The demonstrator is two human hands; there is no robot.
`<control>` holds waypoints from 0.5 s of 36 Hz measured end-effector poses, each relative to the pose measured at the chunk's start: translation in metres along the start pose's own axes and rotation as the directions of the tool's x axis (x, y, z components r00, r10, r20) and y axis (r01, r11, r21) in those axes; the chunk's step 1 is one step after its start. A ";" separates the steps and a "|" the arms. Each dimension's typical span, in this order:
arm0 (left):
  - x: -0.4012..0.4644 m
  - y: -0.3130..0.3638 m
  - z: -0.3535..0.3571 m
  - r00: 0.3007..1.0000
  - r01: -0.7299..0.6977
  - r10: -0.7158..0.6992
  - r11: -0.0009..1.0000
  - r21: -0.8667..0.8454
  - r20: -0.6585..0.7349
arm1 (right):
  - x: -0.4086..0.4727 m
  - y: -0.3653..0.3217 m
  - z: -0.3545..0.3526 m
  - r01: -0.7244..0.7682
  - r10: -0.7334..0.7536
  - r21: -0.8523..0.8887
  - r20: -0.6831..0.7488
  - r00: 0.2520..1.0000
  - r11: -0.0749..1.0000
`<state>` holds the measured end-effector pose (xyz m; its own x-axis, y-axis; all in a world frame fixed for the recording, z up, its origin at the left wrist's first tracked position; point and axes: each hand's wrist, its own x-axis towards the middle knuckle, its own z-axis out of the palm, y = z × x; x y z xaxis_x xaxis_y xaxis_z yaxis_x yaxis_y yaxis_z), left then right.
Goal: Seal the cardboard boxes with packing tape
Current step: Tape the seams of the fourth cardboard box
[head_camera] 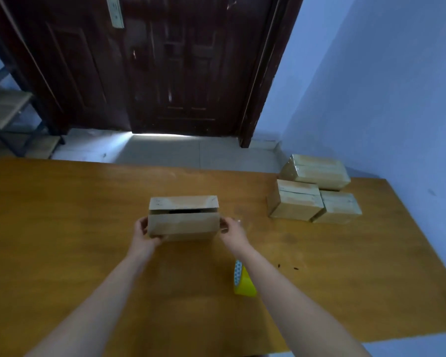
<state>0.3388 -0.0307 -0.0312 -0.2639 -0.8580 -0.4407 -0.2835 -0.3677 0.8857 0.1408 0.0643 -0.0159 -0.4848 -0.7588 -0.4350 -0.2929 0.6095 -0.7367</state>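
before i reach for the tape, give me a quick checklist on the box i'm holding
1. Box held at both ends: ok, left hand and right hand grip its sides.
2. Top flaps closed flush: not ok, a dark gap shows along the seam.
3. Tape roll within reach: ok, on the table under the right forearm.
4. Tape's free end ready: cannot tell.
5. Space for the finished box: ok, bare table beside the three stacked boxes.
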 end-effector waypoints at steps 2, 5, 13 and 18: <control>0.001 -0.003 0.000 1.000 0.013 -0.014 1.000 0.012 0.025 | 0.002 0.001 -0.001 0.001 -0.001 -0.045 0.014 1.000 0.999; 0.007 0.002 -0.001 0.999 0.018 -0.019 1.000 0.023 0.040 | 0.007 -0.002 -0.009 0.029 -0.026 -0.038 0.072 0.997 0.999; 0.023 0.004 -0.007 0.992 0.058 -0.067 0.994 0.088 0.104 | 0.025 0.030 -0.058 -0.298 0.284 -0.082 -0.153 0.947 0.951; 0.022 -0.002 -0.002 0.995 0.057 -0.061 0.997 0.055 0.084 | 0.016 0.053 -0.060 -0.442 0.448 -0.082 0.077 0.891 0.893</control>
<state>0.3351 -0.0499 -0.0426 -0.3228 -0.8007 -0.5047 -0.3479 -0.3955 0.8500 0.0678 0.0988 -0.0307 -0.4995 -0.4206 -0.7574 -0.1152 0.8988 -0.4230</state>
